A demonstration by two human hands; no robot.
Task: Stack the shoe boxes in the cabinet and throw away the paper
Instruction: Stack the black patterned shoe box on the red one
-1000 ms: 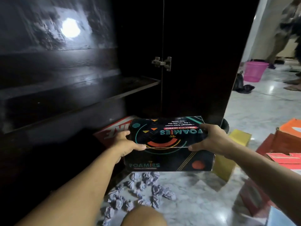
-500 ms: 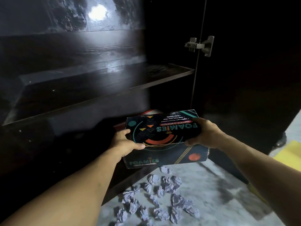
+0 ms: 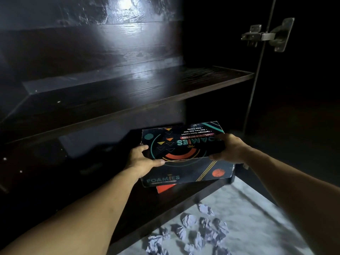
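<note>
A black shoe box [image 3: 184, 151] printed "FOAMIES" is held level inside the lower compartment of the dark cabinet [image 3: 128, 92]. My left hand [image 3: 140, 160] grips its near left corner and my right hand [image 3: 229, 149] grips its right end. Beneath it a red shoe box [image 3: 163, 188] shows only a corner, and the black box is on or just above it. Several crumpled paper balls [image 3: 195, 230] lie on the marble floor in front of the cabinet.
A dark wooden shelf [image 3: 202, 85] runs above the box, with nothing on its visible part. The open cabinet door [image 3: 303, 107] stands at the right on a metal hinge [image 3: 265, 36]. The cabinet's bottom edge [image 3: 165, 210] borders the floor.
I have come closer to the cabinet and both hands have carried the black box forward into the lower compartment, over the red box. The room at the right has left the view.
</note>
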